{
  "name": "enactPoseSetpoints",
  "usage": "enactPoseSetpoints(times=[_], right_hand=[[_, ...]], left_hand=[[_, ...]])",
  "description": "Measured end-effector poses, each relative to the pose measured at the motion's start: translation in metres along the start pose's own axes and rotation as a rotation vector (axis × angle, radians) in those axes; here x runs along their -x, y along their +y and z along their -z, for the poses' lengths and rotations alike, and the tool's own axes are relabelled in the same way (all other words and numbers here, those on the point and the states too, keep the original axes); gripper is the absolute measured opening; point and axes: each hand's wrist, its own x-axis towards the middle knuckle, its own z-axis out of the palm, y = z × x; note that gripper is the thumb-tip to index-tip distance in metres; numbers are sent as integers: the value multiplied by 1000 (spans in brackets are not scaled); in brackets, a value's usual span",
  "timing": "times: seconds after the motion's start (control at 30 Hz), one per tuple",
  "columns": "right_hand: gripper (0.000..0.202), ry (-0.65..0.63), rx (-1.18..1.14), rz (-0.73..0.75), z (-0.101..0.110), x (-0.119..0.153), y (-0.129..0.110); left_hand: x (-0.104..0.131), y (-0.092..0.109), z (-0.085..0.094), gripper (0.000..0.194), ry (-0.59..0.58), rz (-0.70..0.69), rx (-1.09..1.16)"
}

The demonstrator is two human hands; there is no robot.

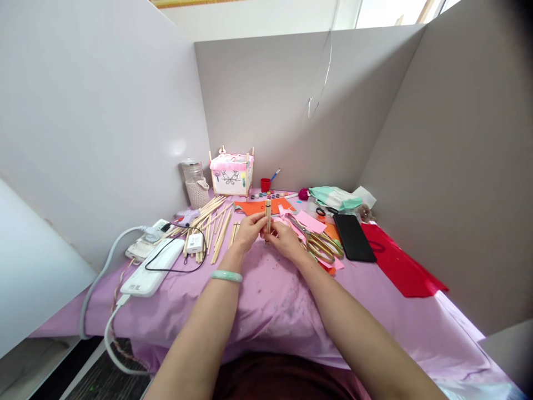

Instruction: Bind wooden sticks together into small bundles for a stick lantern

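A small bundle of light wooden sticks point(268, 209) stands upright between my two hands, with a dark band near its top. My left hand point(250, 230) pinches the bundle from the left, a pale green bangle point(226, 276) on its wrist. From the right, my right hand point(283, 239) closes on the lower part of the same bundle. Loose wooden sticks point(220, 239) lie left of my hands. Gold-handled scissors point(320, 247) and pink paper pieces point(310, 222) are just right of my right hand. Orange paper point(250, 208) lies behind the hands.
At the back stand a decorated paper box point(231, 175), a glass jar point(194, 183) and a red cup point(265, 184). A white power bank point(153, 269) with cables lies left. A black phone point(355, 238), red fabric point(402, 261) and a green packet point(336, 197) are right. Grey panels surround the purple-covered table point(270, 300).
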Motion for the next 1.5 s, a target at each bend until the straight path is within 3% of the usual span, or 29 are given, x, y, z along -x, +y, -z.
enactPoseSetpoints(times=[0.13,0.27,0.43,0.63,0.9,1.3,1.5], right_hand=[[10,28,7,-68,-4,0,-2],[9,-86,-216,-89,-4,-2,6],[14,-239,-414,-27,-3,-3,14],[11,-126,-273,-57,-4,-3,10],[10,-131,-178,-41,-4,-2,10],[11,-104,-184,-30,-4,-2,5],[8,-28,-133,47,-8,-2,6]], left_hand=[[1,2,-2,22,-3,-10,-51],[4,9,-1,26,10,-18,-142],[5,10,2,32,-91,-15,-164],[3,7,1,24,-16,-45,-169],[2,5,3,26,24,-40,-230],[3,7,-3,21,-3,-15,-119],[1,5,-5,20,54,0,-86]])
